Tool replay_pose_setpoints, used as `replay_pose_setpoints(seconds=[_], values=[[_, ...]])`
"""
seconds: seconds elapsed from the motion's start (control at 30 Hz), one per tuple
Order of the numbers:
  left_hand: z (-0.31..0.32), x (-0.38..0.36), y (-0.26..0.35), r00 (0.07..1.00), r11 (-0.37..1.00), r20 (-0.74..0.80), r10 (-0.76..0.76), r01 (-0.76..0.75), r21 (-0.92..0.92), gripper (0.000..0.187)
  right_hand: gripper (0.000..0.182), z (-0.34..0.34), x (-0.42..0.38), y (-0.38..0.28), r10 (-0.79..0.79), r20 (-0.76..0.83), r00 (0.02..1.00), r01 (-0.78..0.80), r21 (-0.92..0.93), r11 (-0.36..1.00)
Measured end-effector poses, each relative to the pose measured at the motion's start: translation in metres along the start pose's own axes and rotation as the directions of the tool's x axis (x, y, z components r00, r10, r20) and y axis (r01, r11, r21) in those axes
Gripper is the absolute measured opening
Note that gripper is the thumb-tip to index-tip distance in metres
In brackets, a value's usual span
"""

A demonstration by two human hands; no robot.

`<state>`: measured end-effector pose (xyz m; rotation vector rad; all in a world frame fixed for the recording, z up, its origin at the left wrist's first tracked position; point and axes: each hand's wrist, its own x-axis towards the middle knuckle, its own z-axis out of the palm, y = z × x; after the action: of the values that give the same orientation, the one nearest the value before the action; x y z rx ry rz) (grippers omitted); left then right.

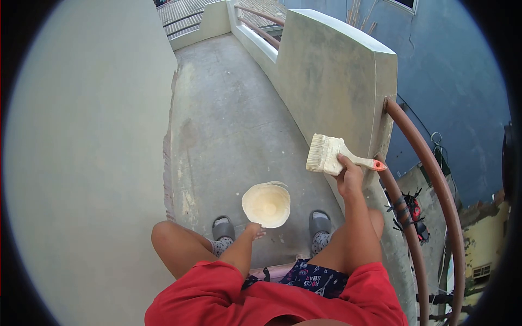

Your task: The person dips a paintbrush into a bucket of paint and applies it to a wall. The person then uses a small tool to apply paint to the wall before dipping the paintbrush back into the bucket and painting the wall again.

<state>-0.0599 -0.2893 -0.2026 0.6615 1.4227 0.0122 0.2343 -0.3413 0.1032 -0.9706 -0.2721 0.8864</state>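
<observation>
My right hand point(349, 177) is closed around the handle of a wide paintbrush point(330, 154). Cream paint coats its bristles and ferrule, and the handle ends in an orange-red tip with a hole. The bristles point left, in front of a low concrete wall. Lower down, between my feet, my left hand point(255, 231) grips the near edge of a round paint container point(265, 205). Pale cream paint covers its inside, and its rim looks uneven. Some fingers of that hand are hidden beneath the container.
A pale wall point(87, 163) rises on my left, its base edge rough. The grey concrete floor point(228, 108) runs ahead to a low parapet. On my right stand a thick concrete wall point(331, 81) and curved brown railings point(435, 157), with a drop beyond. A red motorcycle point(416, 217) is below.
</observation>
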Motion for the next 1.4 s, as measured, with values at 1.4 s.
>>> replay_pose_setpoints(seconds=[1.4], values=[[0.001,0.034,-0.006,0.977,0.763,0.156,0.149,-0.013,-0.646,0.039,0.039,-0.031,0.012,-0.021,-0.103,0.11,0.989,0.094,0.084,0.992]])
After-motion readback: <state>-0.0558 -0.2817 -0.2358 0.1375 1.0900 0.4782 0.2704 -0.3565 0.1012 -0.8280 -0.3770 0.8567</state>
